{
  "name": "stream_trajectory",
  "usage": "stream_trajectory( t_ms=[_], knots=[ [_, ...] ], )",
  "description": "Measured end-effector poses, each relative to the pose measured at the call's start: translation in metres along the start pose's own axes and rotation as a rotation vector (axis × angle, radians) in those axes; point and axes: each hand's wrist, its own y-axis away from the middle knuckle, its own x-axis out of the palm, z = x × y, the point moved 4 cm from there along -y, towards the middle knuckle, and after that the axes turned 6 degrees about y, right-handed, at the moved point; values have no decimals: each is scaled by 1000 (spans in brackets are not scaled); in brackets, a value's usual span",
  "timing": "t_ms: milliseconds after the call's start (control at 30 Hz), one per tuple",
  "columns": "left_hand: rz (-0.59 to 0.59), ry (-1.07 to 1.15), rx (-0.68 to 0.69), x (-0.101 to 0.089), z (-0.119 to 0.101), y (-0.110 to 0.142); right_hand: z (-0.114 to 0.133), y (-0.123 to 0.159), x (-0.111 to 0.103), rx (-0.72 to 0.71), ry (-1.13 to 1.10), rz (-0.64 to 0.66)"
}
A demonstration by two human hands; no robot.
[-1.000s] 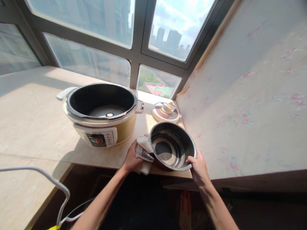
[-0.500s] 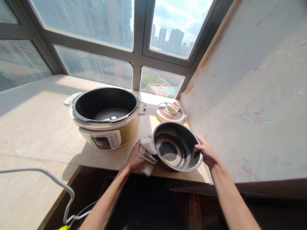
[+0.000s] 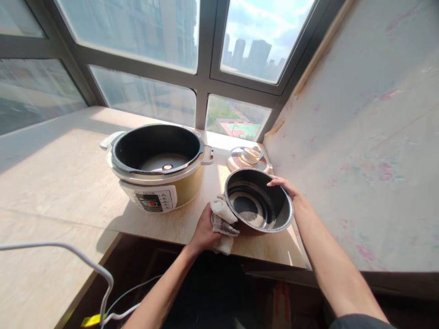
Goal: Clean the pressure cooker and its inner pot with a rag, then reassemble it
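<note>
A dark inner pot (image 3: 255, 205) is tilted with its mouth toward me over the front of the sill. My right hand (image 3: 285, 186) grips its rim at the upper right, fingers over the edge. My left hand (image 3: 206, 230) is closed around a crumpled white-and-grey cloth (image 3: 223, 218), which presses against the pot's left outer side. To the left stands the pressure cooker body (image 3: 187, 188), cream and gold, with its black cavity open and a control panel in front. Behind the pot lies the cooker lid (image 3: 236, 160), with a knob on top.
The pale sill (image 3: 68, 183) has a front edge close below my hands. A white cable (image 3: 65, 246) loops over the left edge, with a yellow tag (image 3: 92, 320). A flowered wall (image 3: 370, 173) bounds the right; the window frame (image 3: 202, 68) rises behind.
My right hand has slid up along the rim toward the far side of the pot. My left hand still holds the cloth against the pot's side. The view has shifted slightly.
</note>
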Motion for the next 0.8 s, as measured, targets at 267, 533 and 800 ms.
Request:
stream_trajectory(
  t_ms=[267, 533, 800],
  knots=[
    [-133, 28, -57, 6, 9, 8, 3, 9, -17, -204, 69, -391],
    [-184, 91, -66, -9, 34, 11, -57, 93, 22, -323, -223, -644],
    [-24, 127, -101, -5, 15, -4, -83, 119, 92, -451, -306, -699]
  ],
)
